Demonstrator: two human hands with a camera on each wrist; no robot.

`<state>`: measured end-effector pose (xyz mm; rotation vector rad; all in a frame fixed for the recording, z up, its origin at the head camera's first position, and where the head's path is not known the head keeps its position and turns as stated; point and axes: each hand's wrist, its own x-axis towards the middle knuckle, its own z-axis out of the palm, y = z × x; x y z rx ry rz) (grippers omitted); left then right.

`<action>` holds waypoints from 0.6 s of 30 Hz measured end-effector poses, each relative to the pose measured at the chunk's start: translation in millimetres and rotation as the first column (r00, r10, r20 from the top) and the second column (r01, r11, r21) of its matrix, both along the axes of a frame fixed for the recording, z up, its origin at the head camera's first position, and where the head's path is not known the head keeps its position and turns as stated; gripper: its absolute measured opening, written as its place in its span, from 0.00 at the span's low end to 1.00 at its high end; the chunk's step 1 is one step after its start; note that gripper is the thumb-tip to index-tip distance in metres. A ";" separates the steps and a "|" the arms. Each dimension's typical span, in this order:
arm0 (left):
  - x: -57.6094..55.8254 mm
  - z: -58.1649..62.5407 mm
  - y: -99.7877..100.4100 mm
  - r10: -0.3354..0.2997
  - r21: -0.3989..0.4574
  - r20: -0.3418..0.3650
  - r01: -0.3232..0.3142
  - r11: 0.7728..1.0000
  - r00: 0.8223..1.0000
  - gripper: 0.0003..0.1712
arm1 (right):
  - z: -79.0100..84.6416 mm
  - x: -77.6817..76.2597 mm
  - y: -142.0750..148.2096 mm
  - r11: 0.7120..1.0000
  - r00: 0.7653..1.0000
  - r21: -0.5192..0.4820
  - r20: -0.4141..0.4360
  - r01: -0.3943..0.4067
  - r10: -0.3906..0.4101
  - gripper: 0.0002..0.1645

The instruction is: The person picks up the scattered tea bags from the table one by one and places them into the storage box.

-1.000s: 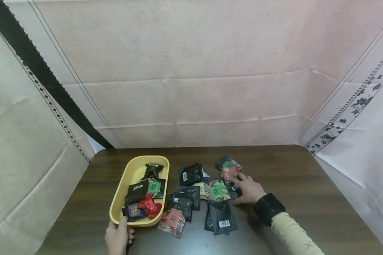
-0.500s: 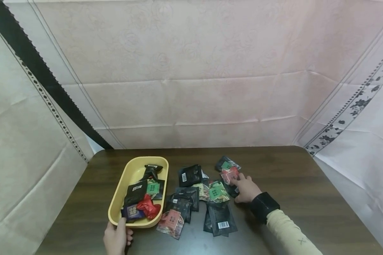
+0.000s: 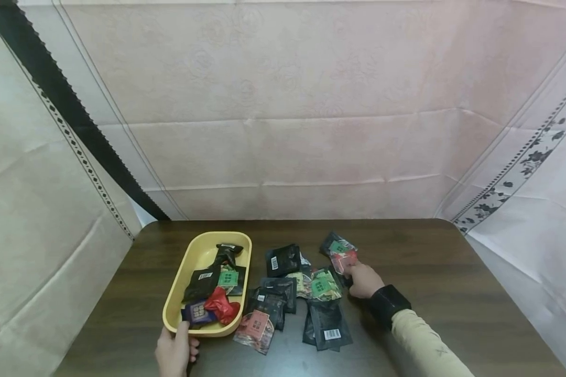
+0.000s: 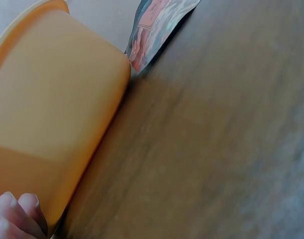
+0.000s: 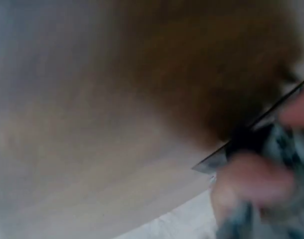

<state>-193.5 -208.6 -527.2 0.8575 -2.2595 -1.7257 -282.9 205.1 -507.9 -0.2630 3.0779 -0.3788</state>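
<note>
My left hand (image 3: 172, 352) grips the near rim of a yellow plastic basket (image 3: 174, 283), thumb over the edge. In the left wrist view its fingertips (image 4: 23, 209) show against the basket's outer wall. Inside lie black packets, a green-labelled packet (image 3: 228, 277), a purple packet (image 3: 199, 312) and a red wrapped piece (image 3: 222, 306). My right hand (image 3: 367, 280) pinches the near end of a red-labelled packet (image 3: 343, 259), right of the pile. In the right wrist view, finger and thumb (image 5: 256, 181) are blurred around a packet.
Between basket and right hand lie several loose packets: a green-labelled one (image 3: 324, 285), a pink-labelled one (image 3: 256, 325) by the basket, black ones (image 3: 283, 260) behind and barcoded ones (image 3: 329, 323) in front. A dark packet (image 3: 331, 242) lies behind the held one. Pale cloth (image 3: 283, 157) hangs past the table's far edge.
The right hand's fingers have drawn in from a spread reach to a pinch on the red-labelled packet, and that hand has shifted slightly left. The left hand stays at the basket.
</note>
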 end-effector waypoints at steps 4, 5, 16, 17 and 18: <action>0.3 -0.1 1.5 0.002 0.011 -0.006 -0.002 1.000 1.000 0.17 | 11.0 5.4 -3.0 0.999 0.998 -0.041 -0.047 0.029 -0.031 0.11; 0.3 0.3 1.7 0.006 0.010 -0.004 -0.006 1.000 1.000 0.17 | 14.4 6.3 -4.4 0.998 0.998 -0.051 -0.055 0.034 -0.037 0.10; 1.2 3.5 2.1 0.010 0.018 0.006 -0.010 1.000 1.000 0.18 | 39.4 -4.3 -50.0 0.977 0.975 -0.143 -0.176 -0.159 0.133 0.13; 1.9 3.8 2.1 0.007 0.022 0.003 -0.007 1.000 1.000 0.18 | 42.1 -5.4 -56.8 0.971 0.969 -0.144 -0.190 -0.189 0.160 0.13; 2.8 3.8 1.8 0.007 0.028 0.001 -0.007 1.000 1.000 0.18 | 44.7 -6.7 -64.3 0.965 0.963 -0.148 -0.195 -0.215 0.185 0.13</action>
